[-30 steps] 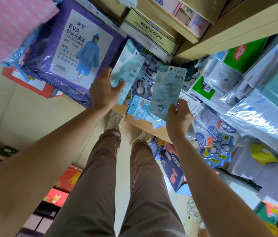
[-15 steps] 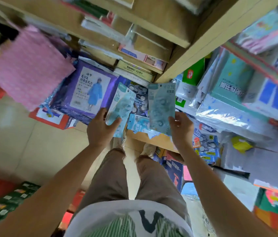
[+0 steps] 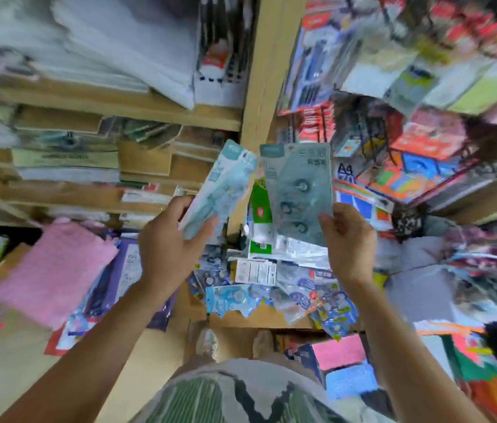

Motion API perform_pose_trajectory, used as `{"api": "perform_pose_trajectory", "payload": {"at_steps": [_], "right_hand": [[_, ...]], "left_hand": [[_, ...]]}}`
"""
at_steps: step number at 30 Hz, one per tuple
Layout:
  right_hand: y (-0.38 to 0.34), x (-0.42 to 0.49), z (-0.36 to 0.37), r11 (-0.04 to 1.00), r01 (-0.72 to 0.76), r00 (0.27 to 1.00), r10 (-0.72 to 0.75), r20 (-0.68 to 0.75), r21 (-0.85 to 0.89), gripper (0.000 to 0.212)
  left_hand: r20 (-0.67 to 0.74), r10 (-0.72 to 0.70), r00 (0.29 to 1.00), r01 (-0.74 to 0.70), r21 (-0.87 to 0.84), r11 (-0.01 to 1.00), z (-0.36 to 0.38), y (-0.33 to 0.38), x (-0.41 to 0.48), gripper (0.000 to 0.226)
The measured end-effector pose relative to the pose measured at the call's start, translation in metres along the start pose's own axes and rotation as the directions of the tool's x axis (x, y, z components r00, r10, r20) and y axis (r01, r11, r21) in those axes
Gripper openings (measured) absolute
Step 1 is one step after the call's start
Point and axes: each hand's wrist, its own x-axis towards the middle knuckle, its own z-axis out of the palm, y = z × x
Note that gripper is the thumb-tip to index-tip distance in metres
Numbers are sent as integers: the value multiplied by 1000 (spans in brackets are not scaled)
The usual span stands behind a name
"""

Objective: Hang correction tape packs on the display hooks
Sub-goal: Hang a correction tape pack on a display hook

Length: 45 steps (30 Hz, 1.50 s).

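Observation:
My left hand (image 3: 169, 242) grips the lower end of a light blue correction tape pack (image 3: 224, 184), tilted to the right. My right hand (image 3: 348, 239) pinches the bottom right corner of a second, teal correction tape pack (image 3: 297, 184), held upright and facing me. Both packs are raised in front of the wooden shelf post (image 3: 267, 87). More blue correction tape packs (image 3: 232, 297) lie piled on a lower shelf below my hands. The frame is blurred and no display hooks are plainly visible.
Wooden shelves (image 3: 103, 99) with stacked paper and boxes fill the left. Colourful hanging stationery packs (image 3: 418, 141) crowd the right. A pink cloth pack (image 3: 55, 270) hangs at lower left, with a purple raincoat pack (image 3: 125, 270) beside it.
The view has swung upward along the shelves. Both hands rose with their packs, from in front of the low pile to beside the shelf post.

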Motion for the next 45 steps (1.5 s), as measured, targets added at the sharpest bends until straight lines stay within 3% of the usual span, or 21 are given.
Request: {"api": "perform_pose_trajectory", "payload": {"at_steps": [4,8,13,17,29,37,45], "right_hand": [[-27,25,-56,992,110,982,-100,-163,53,13],[-51,49,-105,978,195,940,-166,-299,71,5],[-73,85,-151,935,333,865,-250,-434,125,5],[-104,115,-185,885,441,799,-310,-515,151,7],[-208,209,-273,672,628,737,-349,-579,394,16],[-277,255,-335,603,717,654,-411,-635,348,15],[-360,291,-383,553,771,597,-455,-660,316,11]], "left_hand": [[-74,141,987,-144,-29,989,-10,59,31,32],[-127,275,953,-284,-54,957,-14,113,58,37],[-249,431,867,-461,-76,884,-23,178,93,35],[-319,456,831,-512,-119,851,-37,225,125,32],[-465,483,742,-634,-252,731,-97,341,232,32],[-646,541,539,-792,-170,586,-142,407,286,29],[-764,502,406,-869,-151,472,-183,477,342,28]]}}
